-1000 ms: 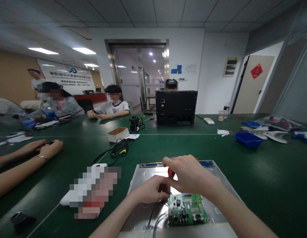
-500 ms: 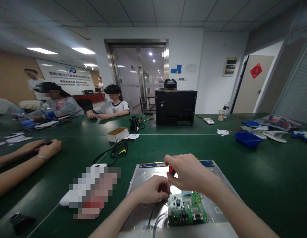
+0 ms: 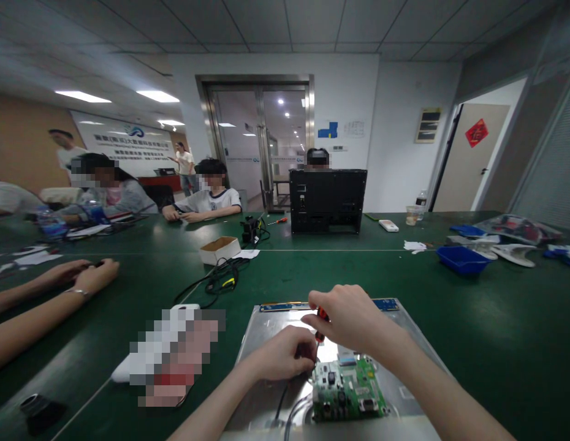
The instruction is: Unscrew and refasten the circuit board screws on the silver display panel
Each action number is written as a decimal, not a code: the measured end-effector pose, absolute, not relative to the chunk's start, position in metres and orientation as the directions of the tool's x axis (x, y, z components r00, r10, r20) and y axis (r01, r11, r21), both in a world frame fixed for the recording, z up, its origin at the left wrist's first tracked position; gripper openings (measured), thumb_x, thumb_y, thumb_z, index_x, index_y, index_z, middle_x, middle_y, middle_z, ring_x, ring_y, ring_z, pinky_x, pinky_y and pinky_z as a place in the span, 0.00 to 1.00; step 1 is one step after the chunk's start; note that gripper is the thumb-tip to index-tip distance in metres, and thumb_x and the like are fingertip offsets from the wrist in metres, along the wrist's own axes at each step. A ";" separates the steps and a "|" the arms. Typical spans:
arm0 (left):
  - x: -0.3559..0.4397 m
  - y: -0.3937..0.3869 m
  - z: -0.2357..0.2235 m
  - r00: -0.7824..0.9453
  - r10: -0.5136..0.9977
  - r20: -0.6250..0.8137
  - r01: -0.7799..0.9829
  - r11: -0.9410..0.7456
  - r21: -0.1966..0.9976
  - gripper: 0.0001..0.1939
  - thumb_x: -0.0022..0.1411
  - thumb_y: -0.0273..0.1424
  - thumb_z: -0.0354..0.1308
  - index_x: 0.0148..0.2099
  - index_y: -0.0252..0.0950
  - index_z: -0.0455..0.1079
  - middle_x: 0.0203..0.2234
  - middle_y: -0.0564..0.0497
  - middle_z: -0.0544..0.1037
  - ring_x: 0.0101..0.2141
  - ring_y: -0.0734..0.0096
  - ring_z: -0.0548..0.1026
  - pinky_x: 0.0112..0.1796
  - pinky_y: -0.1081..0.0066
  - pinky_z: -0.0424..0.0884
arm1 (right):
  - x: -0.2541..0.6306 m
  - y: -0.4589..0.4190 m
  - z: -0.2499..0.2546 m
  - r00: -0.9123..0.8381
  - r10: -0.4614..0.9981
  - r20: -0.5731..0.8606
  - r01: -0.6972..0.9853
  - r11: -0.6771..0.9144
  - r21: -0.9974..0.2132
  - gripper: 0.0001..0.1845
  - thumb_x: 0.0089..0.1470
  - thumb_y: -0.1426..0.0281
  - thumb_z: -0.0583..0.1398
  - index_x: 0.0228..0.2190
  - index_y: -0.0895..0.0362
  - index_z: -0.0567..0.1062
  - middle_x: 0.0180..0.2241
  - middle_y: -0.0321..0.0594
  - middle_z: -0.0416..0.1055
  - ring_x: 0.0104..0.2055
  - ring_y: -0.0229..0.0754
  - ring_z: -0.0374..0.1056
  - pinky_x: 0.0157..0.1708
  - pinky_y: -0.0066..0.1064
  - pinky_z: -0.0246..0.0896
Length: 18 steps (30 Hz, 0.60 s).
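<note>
My right hand (image 3: pixel 347 312) holds a screwdriver (image 3: pixel 320 326) with a red and black handle, its shaft pointing down. The shaft reaches the upper left corner of a green circuit board (image 3: pixel 349 386). At that corner my left hand (image 3: pixel 287 352) has its fingertips pinched together beside the shaft; what they grip is hidden. The board rests on the silver metal back of a flat display panel (image 3: pixel 252 343), which has a blue circuit strip (image 3: pixel 285 307) along its far edge. Dark cables (image 3: pixel 294 413) run beside the board's left side.
Left of the panel lie a white, partly pixelated object (image 3: pixel 156 343) and a black cap-like piece (image 3: pixel 37 410). Farther off are black cables (image 3: pixel 220 278), a small open box (image 3: pixel 219 250), a black monitor housing (image 3: pixel 328 202) and a blue tray (image 3: pixel 462 258). Another person's hands (image 3: pixel 89 275) are at left.
My right hand has loosened slightly around the screwdriver, with its index finger and thumb shifted and more of the handle showing. My left hand stays in place. A person in the background has stepped into fuller view.
</note>
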<state>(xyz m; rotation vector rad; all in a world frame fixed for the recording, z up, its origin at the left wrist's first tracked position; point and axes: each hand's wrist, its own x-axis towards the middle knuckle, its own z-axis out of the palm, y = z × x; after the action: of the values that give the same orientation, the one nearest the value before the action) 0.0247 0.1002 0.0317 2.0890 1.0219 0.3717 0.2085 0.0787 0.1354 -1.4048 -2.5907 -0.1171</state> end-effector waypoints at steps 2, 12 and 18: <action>0.025 0.100 0.031 0.644 0.762 -0.069 0.543 -0.391 0.743 0.05 0.49 0.23 0.57 0.31 0.36 0.70 0.25 0.56 0.71 0.27 0.71 0.68 0.30 0.74 0.63 | 0.209 0.079 0.134 -0.526 0.822 0.218 0.837 0.546 -0.037 0.09 0.62 0.62 0.59 0.38 0.53 0.76 0.30 0.40 0.79 0.30 0.42 0.72 0.25 0.32 0.37; 0.024 0.099 0.030 0.638 0.768 -0.058 0.558 -0.408 0.722 0.07 0.50 0.24 0.57 0.34 0.36 0.71 0.29 0.54 0.75 0.31 0.69 0.71 0.33 0.74 0.65 | 0.210 0.077 0.135 -0.571 0.791 0.221 0.801 0.596 -0.064 0.13 0.61 0.57 0.61 0.37 0.54 0.73 0.30 0.39 0.79 0.30 0.43 0.73 0.24 0.31 0.36; 0.025 0.098 0.031 0.656 0.752 -0.057 0.554 -0.429 0.714 0.07 0.49 0.22 0.56 0.32 0.36 0.69 0.25 0.56 0.72 0.28 0.71 0.69 0.30 0.74 0.63 | 0.210 0.075 0.136 -0.570 0.792 0.217 0.801 0.595 -0.068 0.06 0.58 0.66 0.61 0.38 0.54 0.72 0.30 0.38 0.79 0.29 0.41 0.71 0.24 0.31 0.36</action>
<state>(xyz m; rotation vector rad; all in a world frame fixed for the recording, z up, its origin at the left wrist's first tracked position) 0.0252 0.0980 0.0313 2.1461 1.0070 0.3509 0.2102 0.0752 0.1364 -1.3191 -2.5994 -0.0562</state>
